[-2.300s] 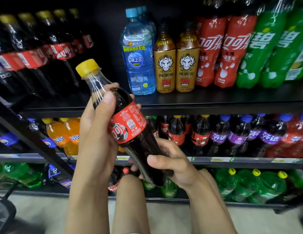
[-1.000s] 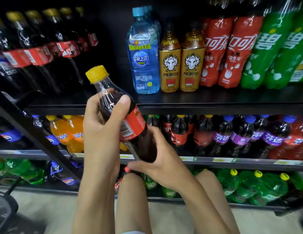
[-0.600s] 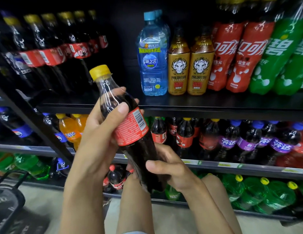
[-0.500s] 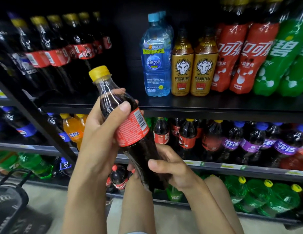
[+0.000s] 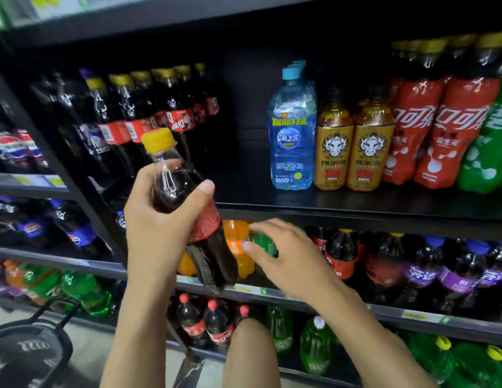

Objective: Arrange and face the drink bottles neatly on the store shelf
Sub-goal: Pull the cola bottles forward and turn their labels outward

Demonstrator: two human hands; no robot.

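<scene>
1. One clear plastic cola bottle [image 5: 206, 224] with a yellow cap and red label is tilted in front of the black shelf [image 5: 356, 208] edge.
2. The left hand [image 5: 157, 228] holds it, fingers curled round its upper half.
3. The right hand [image 5: 283, 256] is beside its base, fingers loosely spread and holding nothing.
4. Two gold energy-drink bottles [image 5: 334, 147] stand on the shelf.

My feed shows the cola [image 5: 206, 224] dark brown with a yellow cap and red label. On the black shelf [image 5: 356, 204], the water [image 5: 291, 147] is pale blue with a blue cap, the energy bottles [image 5: 334, 152] gold with a white tiger face, the red bottles [image 5: 409, 127] marked in white script. Lower down I see an orange bottle [image 5: 234, 233] and dark bottles [image 5: 418, 275] with purple labels and blue caps.
</scene>
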